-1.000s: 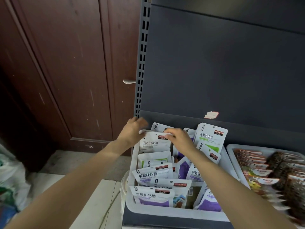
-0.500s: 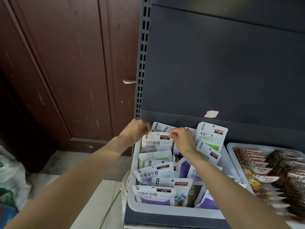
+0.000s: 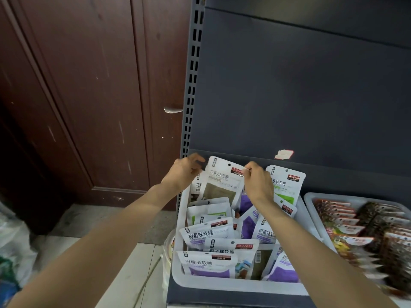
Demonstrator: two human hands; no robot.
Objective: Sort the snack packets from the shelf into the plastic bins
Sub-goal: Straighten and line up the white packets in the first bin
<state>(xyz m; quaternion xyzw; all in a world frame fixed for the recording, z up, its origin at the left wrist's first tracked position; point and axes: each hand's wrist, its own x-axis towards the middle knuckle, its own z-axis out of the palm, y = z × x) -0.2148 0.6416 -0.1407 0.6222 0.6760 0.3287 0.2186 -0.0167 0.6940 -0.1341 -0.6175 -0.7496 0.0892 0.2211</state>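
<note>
A white snack packet with a brown window (image 3: 220, 183) is raised at the back of the white plastic bin (image 3: 233, 284) on the grey shelf. My right hand (image 3: 258, 182) pinches its top right corner. My left hand (image 3: 183, 172) is at the packet's top left edge with its fingers curled; whether it grips the packet is hidden. The bin holds several white packets with purple or green panels, among them a purple one (image 3: 210, 264) at the front and a green one (image 3: 285, 185) at the back right.
A second white bin (image 3: 311, 197) to the right holds rows of red and dark packets. The grey shelf back panel (image 3: 300, 96) rises behind. A brown wooden door (image 3: 89, 96) with a metal handle (image 3: 172, 110) stands left. Bags lie on the floor at far left.
The brown-window packet has come up higher out of the bin, lifted by my right hand; my left hand stayed at its left edge.
</note>
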